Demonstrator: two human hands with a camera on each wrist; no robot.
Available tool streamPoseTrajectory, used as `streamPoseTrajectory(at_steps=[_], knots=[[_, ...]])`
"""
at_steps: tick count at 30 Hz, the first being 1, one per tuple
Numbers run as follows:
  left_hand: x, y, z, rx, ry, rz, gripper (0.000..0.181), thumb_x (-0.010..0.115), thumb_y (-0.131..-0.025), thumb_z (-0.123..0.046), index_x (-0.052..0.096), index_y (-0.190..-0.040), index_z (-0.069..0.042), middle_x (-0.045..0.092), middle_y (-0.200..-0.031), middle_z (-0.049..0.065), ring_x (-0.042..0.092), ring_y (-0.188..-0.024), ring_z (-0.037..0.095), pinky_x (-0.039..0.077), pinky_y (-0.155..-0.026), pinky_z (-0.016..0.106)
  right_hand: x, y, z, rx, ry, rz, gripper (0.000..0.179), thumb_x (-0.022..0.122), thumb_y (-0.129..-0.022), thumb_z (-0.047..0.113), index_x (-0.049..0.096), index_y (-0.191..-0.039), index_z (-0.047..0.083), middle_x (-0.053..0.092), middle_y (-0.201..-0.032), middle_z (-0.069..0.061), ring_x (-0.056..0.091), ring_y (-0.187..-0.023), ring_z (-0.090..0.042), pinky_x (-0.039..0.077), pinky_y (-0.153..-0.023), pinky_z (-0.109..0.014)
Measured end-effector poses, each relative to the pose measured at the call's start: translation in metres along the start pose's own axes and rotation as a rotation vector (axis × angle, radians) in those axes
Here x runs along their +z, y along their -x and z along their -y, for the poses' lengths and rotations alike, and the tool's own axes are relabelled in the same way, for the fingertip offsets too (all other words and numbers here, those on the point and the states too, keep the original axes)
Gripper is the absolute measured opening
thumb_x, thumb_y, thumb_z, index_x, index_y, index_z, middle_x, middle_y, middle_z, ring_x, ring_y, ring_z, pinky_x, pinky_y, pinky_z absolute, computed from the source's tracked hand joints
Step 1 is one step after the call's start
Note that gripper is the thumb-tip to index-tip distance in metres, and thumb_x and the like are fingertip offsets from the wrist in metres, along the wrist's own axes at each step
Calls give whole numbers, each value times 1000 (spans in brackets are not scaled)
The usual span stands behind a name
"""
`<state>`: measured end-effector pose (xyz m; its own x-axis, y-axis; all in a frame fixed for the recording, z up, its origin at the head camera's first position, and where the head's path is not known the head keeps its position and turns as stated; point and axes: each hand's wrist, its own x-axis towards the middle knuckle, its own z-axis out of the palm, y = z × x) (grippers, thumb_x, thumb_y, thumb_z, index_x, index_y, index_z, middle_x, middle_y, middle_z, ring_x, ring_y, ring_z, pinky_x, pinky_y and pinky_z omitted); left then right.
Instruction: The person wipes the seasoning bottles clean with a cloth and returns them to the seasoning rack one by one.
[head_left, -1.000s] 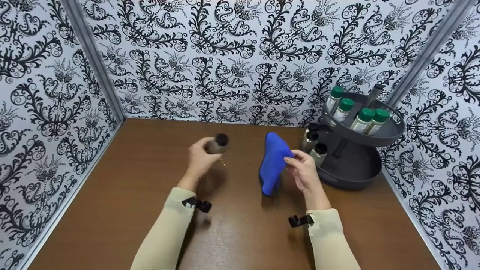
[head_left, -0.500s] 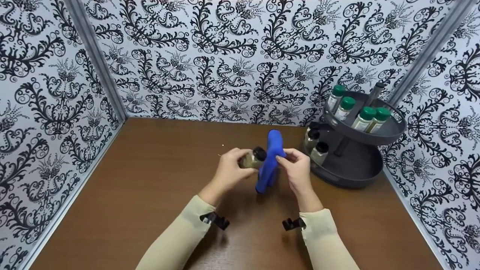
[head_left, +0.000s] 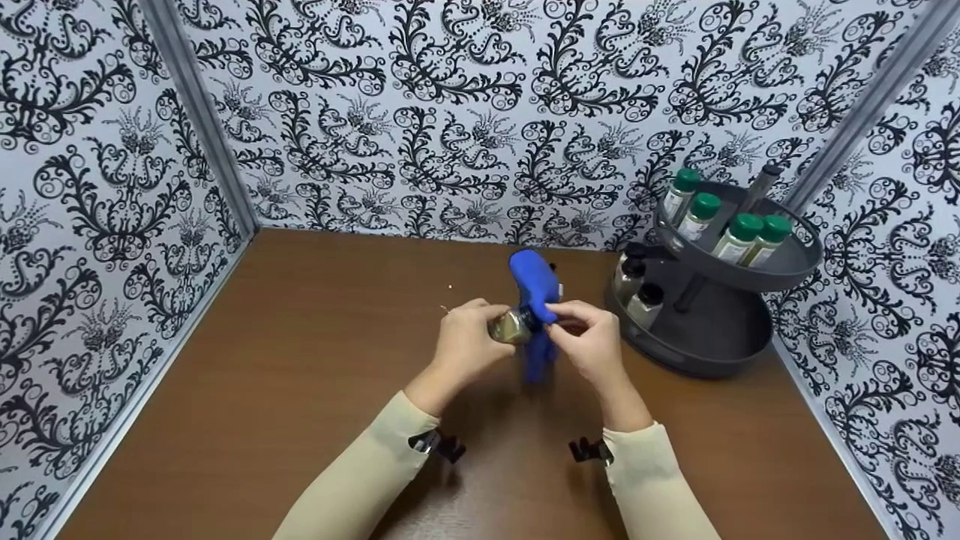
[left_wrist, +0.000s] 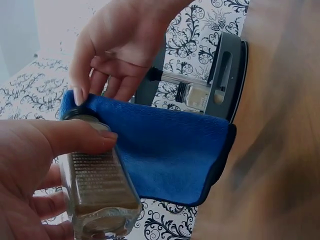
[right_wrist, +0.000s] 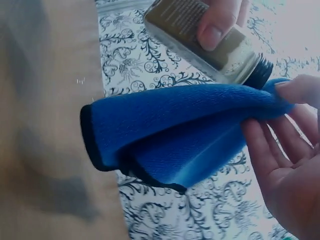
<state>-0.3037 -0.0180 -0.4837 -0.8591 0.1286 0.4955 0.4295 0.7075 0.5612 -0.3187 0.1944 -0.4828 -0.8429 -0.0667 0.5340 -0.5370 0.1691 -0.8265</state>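
Observation:
My left hand point(head_left: 466, 341) grips a square glass spice jar point(head_left: 510, 328) with a black lid, tilted so the lid points toward the right hand. Printed text and a brownish filling show on the jar point(left_wrist: 100, 182) in the left wrist view. My right hand point(head_left: 592, 337) pinches the edge of a blue cloth point(head_left: 536, 281) with dark trim between thumb and fingers. In the right wrist view, the cloth point(right_wrist: 165, 120) meets the black lid point(right_wrist: 260, 72), and its loose part hangs down above the table.
A dark two-tier round rack point(head_left: 701, 360) stands at the right on the brown table point(head_left: 337, 337). Several green-capped jars point(head_left: 739, 236) sit on its upper tier, several black-lidded jars point(head_left: 645, 304) on the lower. Patterned walls point(head_left: 450, 150) enclose the table.
My left hand has carried the spice jar rightward to the blue cloth. My right hand has moved slightly left, and the cloth now touches the jar's lid.

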Motion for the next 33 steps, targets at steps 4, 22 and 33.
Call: streamPoseTrajectory(at_steps=[4, 22, 33], knots=[[-1, 0, -2, 8, -41, 25, 40, 91, -65, -21, 83, -105, -19, 73, -91, 0, 66, -78, 20, 55, -73, 40, 0, 1, 5, -110, 145, 28, 34, 72, -79, -18, 85, -102, 4, 81, -95, -14, 72, -81, -8, 61, -72, -19], [-7, -5, 7, -52, -81, -12, 48, 90, -66, -24, 84, -113, -20, 71, -89, -1, 64, -74, 20, 53, -68, 39, 6, 3, 13, -235, 311, 22, 32, 73, -77, -14, 86, -97, 8, 80, -85, -4, 72, -73, -14, 60, -66, -20], [-5, 2, -2, 111, -118, 45, 43, 90, -65, -25, 83, -107, -19, 76, -97, 3, 71, -81, 25, 58, -72, 45, 5, 1, 11, -376, 354, -55, 33, 75, -75, -15, 86, -96, 8, 81, -88, -4, 72, -77, -14, 55, -73, -11]])
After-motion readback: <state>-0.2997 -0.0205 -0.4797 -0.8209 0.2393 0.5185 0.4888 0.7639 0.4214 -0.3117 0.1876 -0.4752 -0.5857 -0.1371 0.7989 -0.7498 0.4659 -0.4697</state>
